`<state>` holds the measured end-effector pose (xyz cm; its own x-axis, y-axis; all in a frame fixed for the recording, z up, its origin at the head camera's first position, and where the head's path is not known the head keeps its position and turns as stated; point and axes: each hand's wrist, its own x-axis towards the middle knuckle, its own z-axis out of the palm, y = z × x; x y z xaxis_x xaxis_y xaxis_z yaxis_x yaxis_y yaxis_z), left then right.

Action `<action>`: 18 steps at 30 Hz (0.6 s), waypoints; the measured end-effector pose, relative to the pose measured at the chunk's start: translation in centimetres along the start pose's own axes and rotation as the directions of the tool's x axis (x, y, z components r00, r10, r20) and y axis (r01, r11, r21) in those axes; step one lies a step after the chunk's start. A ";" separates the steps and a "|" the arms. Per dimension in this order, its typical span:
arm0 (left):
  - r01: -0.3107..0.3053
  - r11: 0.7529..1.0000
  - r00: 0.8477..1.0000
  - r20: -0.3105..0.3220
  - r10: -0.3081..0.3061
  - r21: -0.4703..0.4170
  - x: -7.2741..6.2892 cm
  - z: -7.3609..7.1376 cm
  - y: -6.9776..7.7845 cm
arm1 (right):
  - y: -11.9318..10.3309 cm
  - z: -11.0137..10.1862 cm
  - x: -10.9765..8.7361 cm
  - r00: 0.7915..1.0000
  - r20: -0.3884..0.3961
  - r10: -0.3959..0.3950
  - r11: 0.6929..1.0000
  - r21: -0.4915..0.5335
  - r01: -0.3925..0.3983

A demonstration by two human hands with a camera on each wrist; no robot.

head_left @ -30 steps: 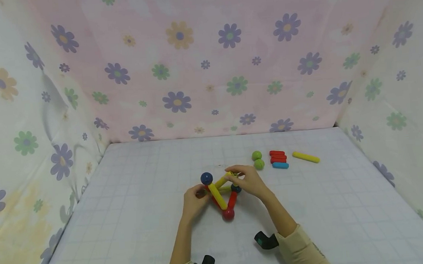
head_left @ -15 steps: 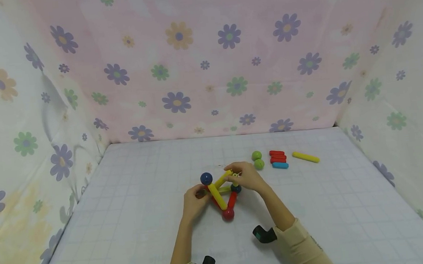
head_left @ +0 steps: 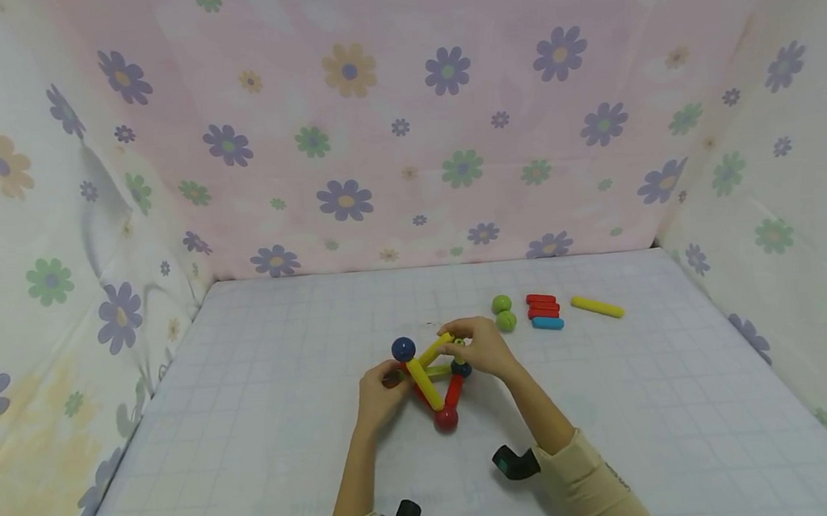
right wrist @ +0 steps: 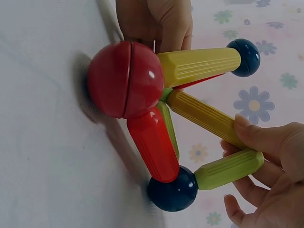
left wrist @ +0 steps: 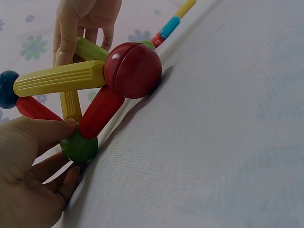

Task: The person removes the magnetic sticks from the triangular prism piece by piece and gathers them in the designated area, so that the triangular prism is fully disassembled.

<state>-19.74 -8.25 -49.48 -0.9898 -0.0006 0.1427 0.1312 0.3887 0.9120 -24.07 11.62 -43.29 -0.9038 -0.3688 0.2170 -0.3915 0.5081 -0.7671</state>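
Note:
A frame of magnetic rods and balls stands on the table between both hands. A red ball (head_left: 446, 419) forms its near corner and a dark blue ball (right wrist: 173, 188) its right corner. Another blue ball (head_left: 404, 349) tops a slanted yellow rod (left wrist: 59, 78). My left hand (head_left: 381, 396) grips the green ball (left wrist: 80, 146) at the left corner, thumb on top. My right hand (right wrist: 278, 173) pinches the upper end of a second yellow rod (right wrist: 204, 116), which rises from the green ball. Beside those fingers is the upper end of a light green rod (right wrist: 230, 169) standing on the right blue ball.
Right of the frame, farther back, lie two green balls (head_left: 506, 321), several short red rods (head_left: 543, 307), a blue rod (head_left: 548, 323) and a long yellow rod (head_left: 597, 307). Floral cloth (head_left: 412, 234) hangs behind the table (head_left: 252, 433) and at both sides.
My right hand has shifted slightly up and left with the yellow rod's end, and the light green rod's tip now shows beside it. My left hand stays on the green ball.

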 end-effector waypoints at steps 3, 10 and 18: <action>-0.002 1.000 1.000 0.004 0.002 0.007 0.1 0.0 -0.1 | 0.1 0.2 -0.1 1.000 -0.011 0.013 1.000 0.011 -0.013; -0.074 0.997 0.997 -0.011 0.074 -0.021 0.1 -0.2 -0.4 | 0.3 0.6 0.0 0.999 -0.037 0.027 0.997 0.071 -0.024; -0.054 0.999 0.999 0.004 0.054 -0.009 0.2 -0.3 -0.2 | 0.3 1.0 1.0 0.997 -0.035 0.068 0.993 0.099 -0.064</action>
<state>-19.95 -8.62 -49.50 -0.9815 0.0241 0.1901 0.1849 0.3799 0.9063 -24.86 10.59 -43.93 -0.9337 -0.3060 0.1858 -0.3140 0.4509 -0.8355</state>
